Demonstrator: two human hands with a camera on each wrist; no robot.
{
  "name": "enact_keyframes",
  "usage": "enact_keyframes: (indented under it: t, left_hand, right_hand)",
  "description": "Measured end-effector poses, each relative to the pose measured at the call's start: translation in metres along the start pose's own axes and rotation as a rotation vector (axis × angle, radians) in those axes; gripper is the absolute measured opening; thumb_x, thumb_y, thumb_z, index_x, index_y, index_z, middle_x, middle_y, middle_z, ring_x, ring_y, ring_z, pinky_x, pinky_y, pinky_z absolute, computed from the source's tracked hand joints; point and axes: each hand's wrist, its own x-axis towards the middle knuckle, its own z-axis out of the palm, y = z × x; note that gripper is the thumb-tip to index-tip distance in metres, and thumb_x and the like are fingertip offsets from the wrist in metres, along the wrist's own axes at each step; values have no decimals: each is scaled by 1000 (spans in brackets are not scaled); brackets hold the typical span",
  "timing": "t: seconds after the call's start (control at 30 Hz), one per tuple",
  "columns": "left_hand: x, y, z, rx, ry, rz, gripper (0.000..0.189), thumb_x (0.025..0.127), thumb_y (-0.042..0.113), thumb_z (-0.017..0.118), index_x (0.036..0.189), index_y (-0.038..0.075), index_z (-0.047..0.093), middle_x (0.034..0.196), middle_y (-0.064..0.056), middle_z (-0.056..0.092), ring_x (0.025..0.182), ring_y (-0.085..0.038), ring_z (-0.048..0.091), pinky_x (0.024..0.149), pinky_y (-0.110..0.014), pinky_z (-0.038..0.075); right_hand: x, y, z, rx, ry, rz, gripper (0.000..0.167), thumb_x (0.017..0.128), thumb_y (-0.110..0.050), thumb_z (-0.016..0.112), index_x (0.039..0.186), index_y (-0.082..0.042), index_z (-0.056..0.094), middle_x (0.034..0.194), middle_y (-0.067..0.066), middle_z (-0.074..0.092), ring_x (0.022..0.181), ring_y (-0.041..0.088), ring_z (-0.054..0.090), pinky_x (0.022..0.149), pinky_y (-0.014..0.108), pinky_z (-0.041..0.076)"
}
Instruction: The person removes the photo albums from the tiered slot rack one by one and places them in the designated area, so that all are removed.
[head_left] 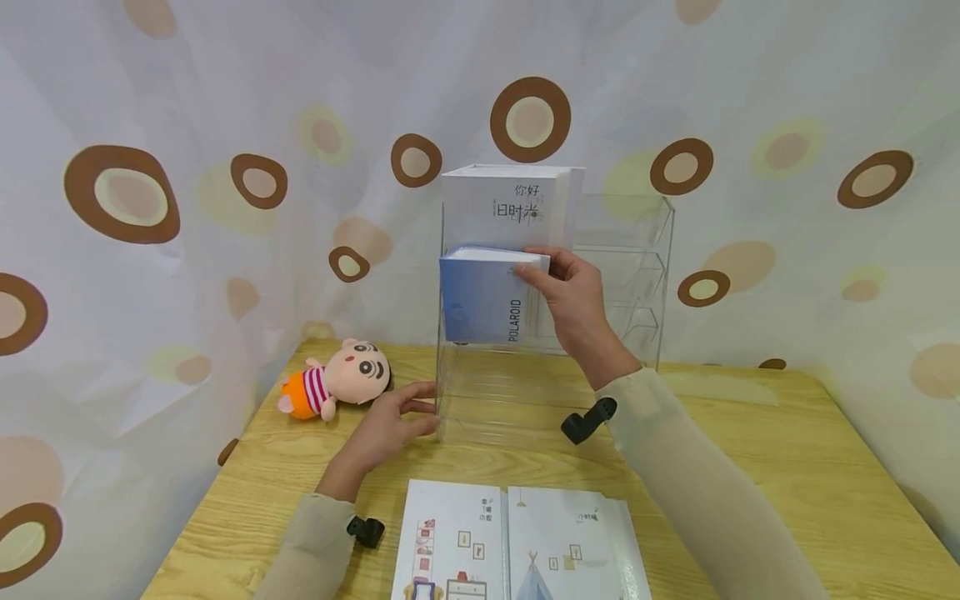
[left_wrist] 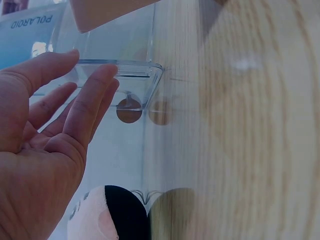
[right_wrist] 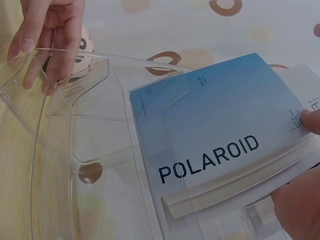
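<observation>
Nearest: one white book with a dresser drawing [head_left: 453,542] at six o'clock on the head view, and one white book with a blue tent drawing [head_left: 562,542] at five. Two covers, side by side, flat on one yellow wood-grain table [head_left: 750,467]. Further pale edges show along the tent book's right side; how many, cannot tell.

One clear plastic tiered rack [head_left: 630,223] stands past them, across the dial's middle. Tiers overlap in view, so no firm count. Two books there. One thick white book with black Chinese characters [head_left: 498,200] stands upright in the upper part, near twelve. One blue-to-white book lettered POLAROID [head_left: 483,296] is at the dial's centre, in front of and below it, lower end behind a clear panel; whether it touches the shelf floor, cannot tell.

Hands: two, each with one black wrist camera [head_left: 588,421]; two cream sleeves [head_left: 705,492]. Right hand [head_left: 576,296], at three o'clock, narrow grip: pinches the POLAROID book by its top right corner, thumb on the cover. Left hand [head_left: 386,425], at seven, fingers long and loose, thumb set wide of them, tips at the rack's left edge.

One plush doll in orange shorts and striped top [head_left: 337,379] lies at eight. Backdrop: one pale sheet with brown rings [head_left: 607,50].
</observation>
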Motion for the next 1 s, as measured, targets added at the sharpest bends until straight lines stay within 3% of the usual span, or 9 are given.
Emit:
enact_keyframes:
  t: [1.0]
  left_hand:
    - [-1,2,-1,1,-2,1,63,108,15,75,167,10,53,168,-15,58,144,-39,65,109,-49,64]
  right_hand:
    - [1,-17,-9,5,-6,-57,25,105,-21,81,129,-15,76,120,-6,75,113,17,73,101,30,59]
